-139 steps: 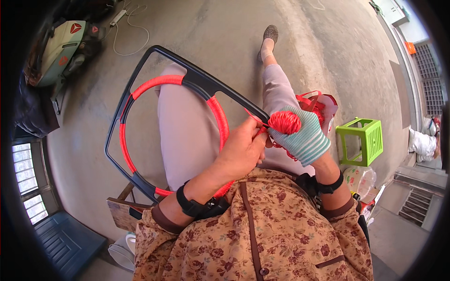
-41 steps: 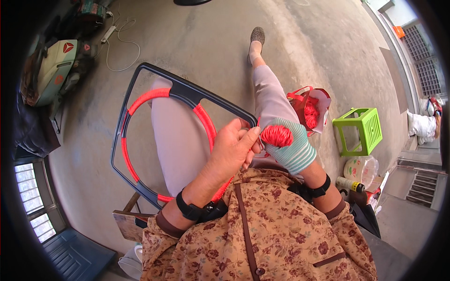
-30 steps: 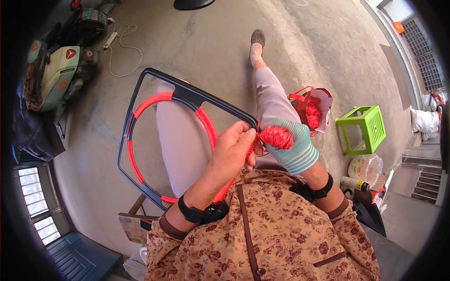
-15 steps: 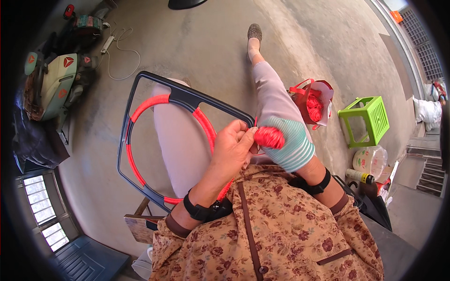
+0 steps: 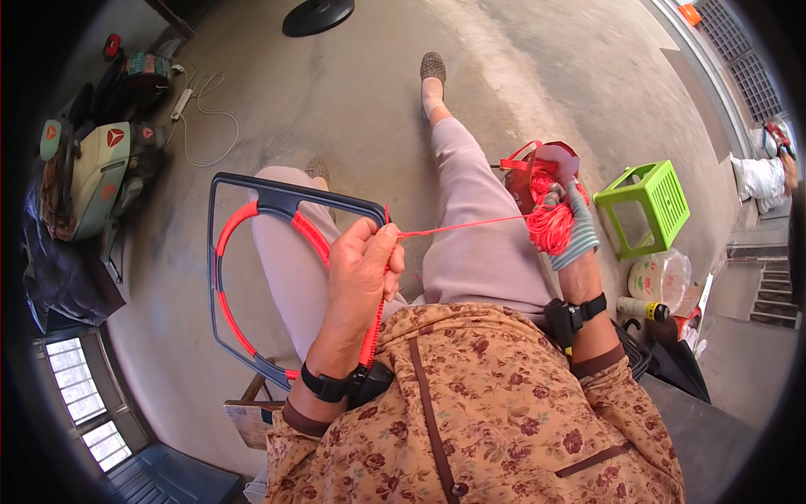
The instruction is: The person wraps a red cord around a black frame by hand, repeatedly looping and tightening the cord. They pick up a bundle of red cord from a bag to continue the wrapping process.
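Note:
A black frame [image 5: 290, 195] with a round inner ring leans over my left thigh; red cord is wound tightly round stretches of the ring. My bare left hand [image 5: 363, 262] is closed at the frame's right corner, pinching the red cord [image 5: 457, 227] there. From that pinch the cord runs taut to the right. In my right hand [image 5: 579, 231], which wears a striped green-and-white glove, is a bundle of red cord [image 5: 550, 225]. The fingers wrap round the bundle just in front of a red bag [image 5: 525, 181], which is partly hidden.
Right of the bag stands a green plastic stool [image 5: 646, 206]. Nearer me are a clear plastic container [image 5: 659, 281] and a spray can [image 5: 642, 309]. A scooter [image 5: 105, 160] and a white power strip [image 5: 182, 103] are at the left. A round black base [image 5: 319, 15] sits far ahead.
My right hand has moved right, away from the frame, carrying the cord bundle and drawing the cord out straight. My left hand and the frame have shifted left.

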{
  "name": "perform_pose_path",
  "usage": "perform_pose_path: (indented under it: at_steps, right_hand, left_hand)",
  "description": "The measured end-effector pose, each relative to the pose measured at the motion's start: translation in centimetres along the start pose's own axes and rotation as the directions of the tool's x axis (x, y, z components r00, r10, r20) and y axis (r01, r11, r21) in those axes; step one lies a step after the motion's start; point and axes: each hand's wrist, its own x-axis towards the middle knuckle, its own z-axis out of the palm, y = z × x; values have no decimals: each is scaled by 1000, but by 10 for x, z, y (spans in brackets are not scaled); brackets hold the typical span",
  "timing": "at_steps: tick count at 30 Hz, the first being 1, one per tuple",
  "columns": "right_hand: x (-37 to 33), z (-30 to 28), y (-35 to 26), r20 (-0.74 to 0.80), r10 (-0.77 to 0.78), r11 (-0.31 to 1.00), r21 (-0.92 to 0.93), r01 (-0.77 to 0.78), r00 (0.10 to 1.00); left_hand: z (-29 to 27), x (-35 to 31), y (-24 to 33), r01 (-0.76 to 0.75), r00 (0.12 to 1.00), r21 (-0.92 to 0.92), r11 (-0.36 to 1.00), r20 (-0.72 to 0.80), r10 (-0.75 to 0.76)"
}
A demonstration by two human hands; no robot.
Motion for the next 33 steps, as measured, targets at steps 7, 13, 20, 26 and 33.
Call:
perform_pose_path:
  at_steps: [7,13,20,26,33]
  right_hand:
    - [29,-78,-23,-152,64,984,173,-37,986]
    - [18,-215,-134,-226,-45,992,-122,17,973]
    - [15,-71,-81,-68,-29,988,-152,18,997]
    - [-1,63,-2,595,-354,-231,-803,549,722]
    - [-49,165,57,966,255,-496,160,854,-33]
  left_hand:
    - [-7,7,-7,-36,998,-4,999,-60,35]
    - [-16,6,2,-76,994,-64,995,-82,71]
    - [14,-1,-9,-33,998,314,949,67,13]
    - [19,2,-12,-465,723,840,280,178,667]
    - [7,4,-11,-566,680,665,487,42,732]
